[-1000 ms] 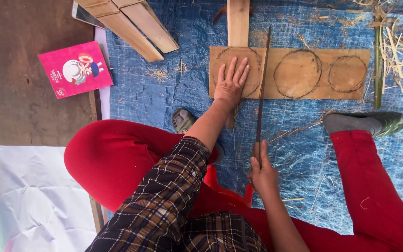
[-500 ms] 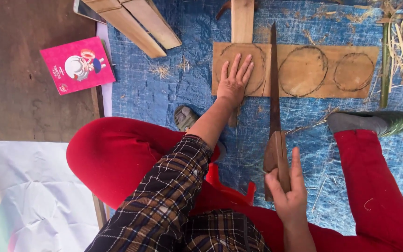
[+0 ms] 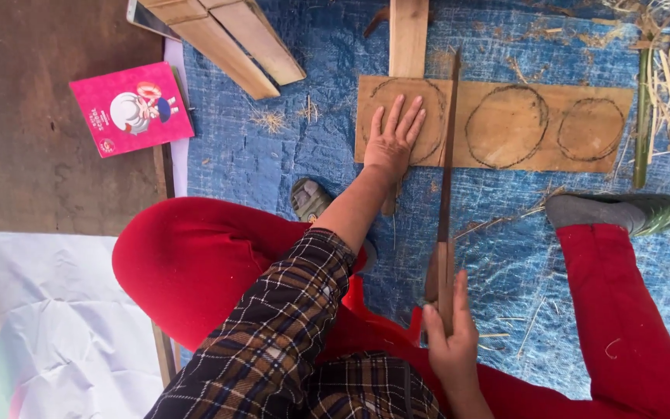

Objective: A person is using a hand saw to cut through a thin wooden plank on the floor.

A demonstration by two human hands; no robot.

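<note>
Under the left hand (image 3: 394, 138) sits a flat wooden board (image 3: 498, 126) w/ three dark circles drawn on it. Palm's flat, fingers spread open, pressing on the leftmost circle, nothing gripped. Other two circles are to the right of that hand, uncovered.

Right hand (image 3: 451, 341) is down near the body, closed around the wooden handle of a long saw (image 3: 447, 186). Blade is seen edge-on, so it looks super thin, and runs straight away from the right hand up to the board, crossing it just right of the left hand's fingers, btw the first and second circle. Can't tell if the teeth actually touch the wood.

Beyond the left hand a narrow wood plank (image 3: 408, 35) sticks out from behind the board. Up and left of that hand, a couple of angled timber pieces (image 3: 226, 39), and farther left a pink booklet (image 3: 131, 109) on bare brown ground. Everything else lies on a blue tarp (image 3: 273, 163) w/ bits of straw around. Far right of the board there's a green bamboo stick (image 3: 643, 116) and some split strips.

Person has red trousers, plaid sleeve on the left arm, one green shoe (image 3: 637, 211) right of the saw, other shoe just below the left forearm.
</note>
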